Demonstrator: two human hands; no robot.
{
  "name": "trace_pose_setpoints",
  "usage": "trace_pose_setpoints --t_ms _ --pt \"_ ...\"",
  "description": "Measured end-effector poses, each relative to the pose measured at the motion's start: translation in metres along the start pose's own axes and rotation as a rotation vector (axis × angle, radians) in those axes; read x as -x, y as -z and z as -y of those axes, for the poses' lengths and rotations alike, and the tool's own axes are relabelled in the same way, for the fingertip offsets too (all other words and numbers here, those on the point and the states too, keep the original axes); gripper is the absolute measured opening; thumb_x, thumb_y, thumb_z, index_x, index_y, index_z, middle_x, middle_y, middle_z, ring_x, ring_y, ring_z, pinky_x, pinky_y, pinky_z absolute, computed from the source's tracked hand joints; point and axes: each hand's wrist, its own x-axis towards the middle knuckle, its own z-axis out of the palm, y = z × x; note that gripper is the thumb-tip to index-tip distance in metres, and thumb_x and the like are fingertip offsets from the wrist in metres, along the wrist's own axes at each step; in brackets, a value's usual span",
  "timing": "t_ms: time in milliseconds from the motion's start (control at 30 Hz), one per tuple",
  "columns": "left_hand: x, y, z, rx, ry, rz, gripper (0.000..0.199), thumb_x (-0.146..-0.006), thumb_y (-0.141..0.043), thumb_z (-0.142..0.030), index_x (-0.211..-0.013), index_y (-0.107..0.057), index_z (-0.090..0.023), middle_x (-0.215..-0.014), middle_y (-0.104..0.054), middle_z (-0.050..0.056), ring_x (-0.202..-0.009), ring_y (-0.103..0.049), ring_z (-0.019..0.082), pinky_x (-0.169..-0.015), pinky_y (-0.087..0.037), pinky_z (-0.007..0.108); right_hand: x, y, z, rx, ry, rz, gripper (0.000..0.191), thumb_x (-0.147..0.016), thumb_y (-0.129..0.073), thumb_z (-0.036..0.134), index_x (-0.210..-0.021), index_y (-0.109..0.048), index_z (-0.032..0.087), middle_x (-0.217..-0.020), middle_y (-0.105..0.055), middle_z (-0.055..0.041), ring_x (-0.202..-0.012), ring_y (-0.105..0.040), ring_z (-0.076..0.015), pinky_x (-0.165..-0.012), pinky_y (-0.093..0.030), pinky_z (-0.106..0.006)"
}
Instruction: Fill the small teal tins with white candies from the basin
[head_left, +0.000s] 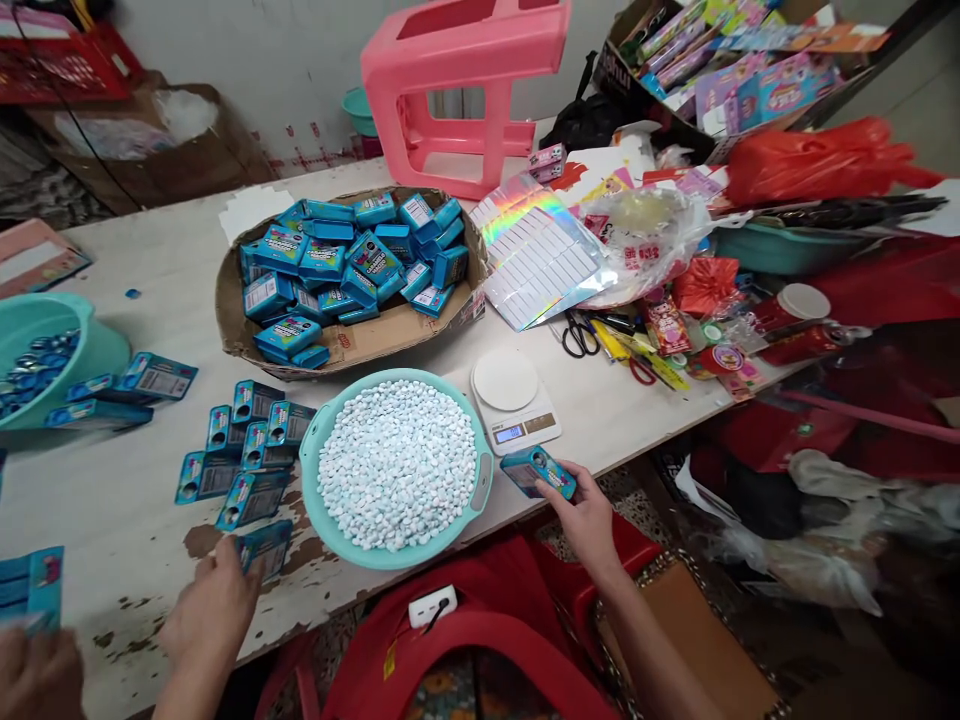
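Observation:
My right hand [583, 512] is closed on a small blue box [538, 472] at the table's front edge, just below the white scale [516, 400]. My left hand [217, 600] is at the near end of a blue box [266, 548], its fingers bent; the fingertips are partly hidden. Between the hands sits a teal basin [313, 500] full of small white and pale blue pieces [397, 465]. Several blue boxes [255, 497] stand grouped left of the basin. Behind it, a cut cardboard box [375, 345] holds many blue boxes [322, 260].
Another person's hand [37, 670] is at the lower left beside a blue box [34, 585]. A second teal basin [97, 345] stands at the left. A pink stool [427, 100] lies at the back. Scissors [579, 335], plastic bags and cans crowd the right side.

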Motion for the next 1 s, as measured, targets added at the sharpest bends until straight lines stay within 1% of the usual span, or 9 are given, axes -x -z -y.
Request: trace_pose_setpoints --t_ms 100,267,367,433,567,700,800,900,1000 --pt "0.0 0.015 -0.022 0.049 -0.079 -0.14 0.049 -0.087 -0.032 -0.052 -0.116 -0.05 -0.018 -0.109 -0.059 0.017 -0.09 -0.06 0.037 -0.069 -0.046 0.047 -0.005 0.008 0.02 -0.078 0.002 -0.051 0.045 -0.067 -0.073 0.04 -0.104 -0.059 0.017 -0.094 -0.065 -0.0064 -0.081 -0.061 -0.0205 -0.077 -0.051 -0.037" --pt "0.011 0.026 -0.119 0.435 -0.733 -0.358 0.047 -0.087 -0.044 -0.045 -0.124 -0.048 -0.016 -0.122 -0.056 0.014 -0.116 -0.049 0.026 -0.096 -0.04 0.039 -0.019 0.0 0.055 -0.155 0.084 -0.134 0.042 -0.07 -0.072 0.038 -0.105 -0.059 0.02 -0.096 -0.062 -0.0048 -0.084 -0.061 -0.0198 -0.078 -0.05 -0.035" --pt "0.031 0.02 -0.181 0.423 -1.062 -0.382 0.049 -0.085 -0.05 -0.044 -0.127 -0.047 -0.02 -0.133 -0.049 0.013 -0.127 -0.038 0.029 -0.103 -0.032 0.044 -0.029 -0.007 0.066 -0.066 0.167 -0.104 0.038 -0.069 -0.072 0.039 -0.101 -0.061 0.02 -0.095 -0.061 -0.0046 -0.088 -0.059 -0.0205 -0.081 -0.049 -0.035" --pt "0.041 0.014 -0.209 0.341 -1.153 -0.388 0.047 -0.085 -0.05 -0.044 -0.127 -0.049 -0.023 -0.138 -0.044 0.011 -0.131 -0.031 0.032 -0.105 -0.027 0.049 -0.034 -0.008 0.067 -0.033 0.176 -0.115 0.039 -0.07 -0.071 0.04 -0.101 -0.061 0.019 -0.094 -0.061 -0.0046 -0.087 -0.059 -0.0207 -0.08 -0.048 -0.035" --pt "0.039 0.007 -0.228 0.175 -1.074 -0.403 0.032 -0.089 -0.043 -0.03 -0.118 -0.055 -0.022 -0.134 -0.048 0.01 -0.127 -0.035 0.031 -0.101 -0.03 0.049 -0.034 -0.006 0.056 -0.012 0.128 -0.135 0.04 -0.07 -0.071 0.041 -0.103 -0.06 0.019 -0.093 -0.061 -0.004 -0.084 -0.059 -0.0199 -0.079 -0.048 -0.035" --pt "0.013 0.008 -0.22 0.037 -0.903 -0.411 0.024 -0.089 -0.038 -0.018 -0.101 -0.058 -0.018 -0.116 -0.056 0.012 -0.105 -0.049 0.029 -0.083 -0.039 0.043 -0.028 -0.004 0.044 -0.048 0.064 -0.137 0.042 -0.069 -0.072 0.04 -0.103 -0.06 0.019 -0.092 -0.062 -0.0037 -0.083 -0.059 -0.0198 -0.078 -0.048 -0.036" --pt "-0.009 0.01 -0.211 0.006 -0.862 -0.399 0.023 -0.089 -0.036 -0.018 -0.093 -0.058 -0.016 -0.1 -0.059 0.012 -0.093 -0.051 0.028 -0.075 -0.039 0.04 -0.026 -0.005 0.039 -0.068 0.062 -0.114 0.041 -0.069 -0.073 0.039 -0.102 -0.06 0.019 -0.092 -0.062 -0.004 -0.085 -0.059 -0.0203 -0.079 -0.048 -0.037" --pt "-0.026 0.014 -0.205 0.138 -0.847 -0.35 0.024 -0.091 -0.035 -0.022 -0.09 -0.058 -0.017 -0.092 -0.06 0.011 -0.09 -0.052 0.026 -0.071 -0.039 0.036 -0.027 -0.005 0.04 -0.083 0.098 -0.089 0.038 -0.07 -0.072 0.037 -0.102 -0.06 0.02 -0.095 -0.061 -0.0041 -0.087 -0.059 -0.0204 -0.08 -0.048 -0.036" --pt "-0.037 0.021 -0.201 0.555 -0.691 -0.258 0.019 -0.089 -0.043 -0.031 -0.09 -0.058 -0.019 -0.094 -0.061 0.008 -0.085 -0.054 0.023 -0.065 -0.04 0.03 -0.031 -0.007 0.044 -0.083 0.135 -0.079 0.036 -0.071 -0.072 0.035 -0.102 -0.06 0.021 -0.097 -0.059 -0.0039 -0.088 -0.058 -0.02 -0.08 -0.048 -0.035"
